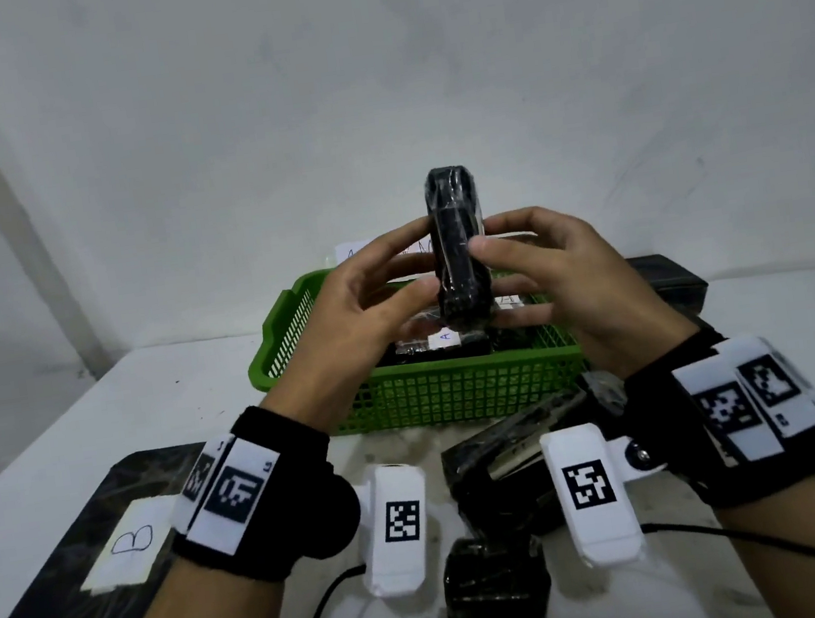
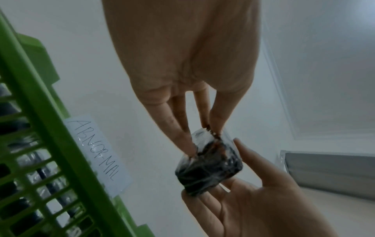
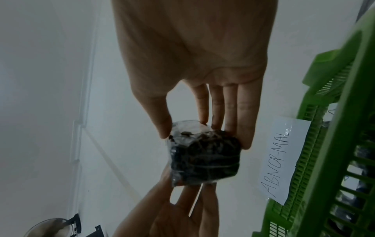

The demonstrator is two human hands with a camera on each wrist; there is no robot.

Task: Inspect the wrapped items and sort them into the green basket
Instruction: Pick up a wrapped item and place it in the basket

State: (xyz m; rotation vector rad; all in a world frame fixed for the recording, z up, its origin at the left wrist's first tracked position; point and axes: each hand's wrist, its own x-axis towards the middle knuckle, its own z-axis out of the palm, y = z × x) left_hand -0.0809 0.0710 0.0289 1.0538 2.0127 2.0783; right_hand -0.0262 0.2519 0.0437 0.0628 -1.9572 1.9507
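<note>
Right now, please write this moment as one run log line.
phase: inspecting | left hand and right hand: pinching wrapped item upright above green basket | not yet placed

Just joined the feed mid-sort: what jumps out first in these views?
A black, plastic-wrapped oblong bundle stands upright at centre, pinched between the left hand and right hand above the green plastic mesh basket. A white paper label reading ABNORMAL sits by the basket's far rim. More black wrapped items lie on the white table nearer the person.
</note>
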